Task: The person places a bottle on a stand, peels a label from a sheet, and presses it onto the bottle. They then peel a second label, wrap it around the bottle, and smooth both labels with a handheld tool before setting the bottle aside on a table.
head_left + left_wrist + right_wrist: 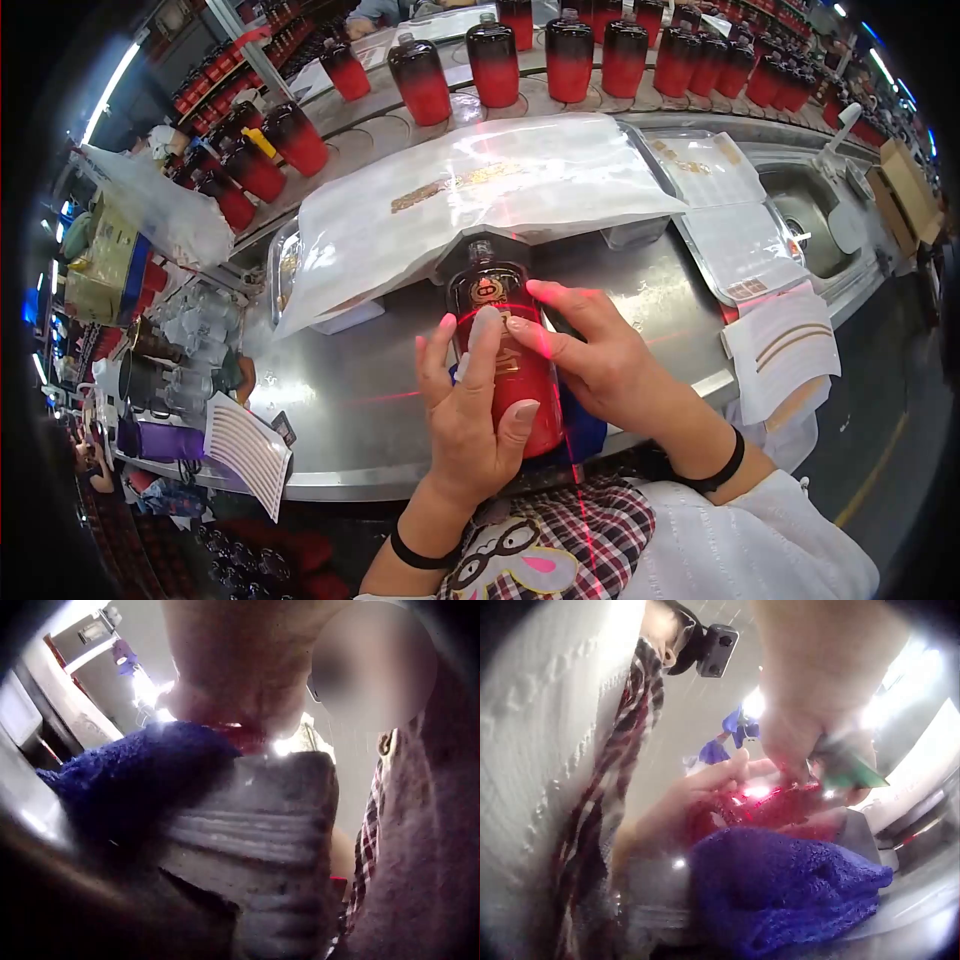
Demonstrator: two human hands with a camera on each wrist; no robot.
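A glass bottle (532,392), fading from black at the neck to red, lies on its back over a blue cloth (780,889), neck pointing away. Gold lettering and a round gold emblem (488,291) mark its front. My left hand (470,415) lies over its left side, index finger straight on the lettering, thumb spread on the lower front. From the right, my right hand (600,350) touches the shoulder and lettering with index finger and thumb. The right wrist view shows a green flat piece (855,775) sticking out from its curled fingers. A dark ribbed block (255,832) stands underneath.
A white sheet with a gold decal strip (455,186) covers a tray beyond the bottle. Several red-black bottles (493,65) stand along the conveyor behind. Decal sheets lie left (247,450) and right (790,345), with a sink (805,225) farther right. Red laser lines cross the bottle.
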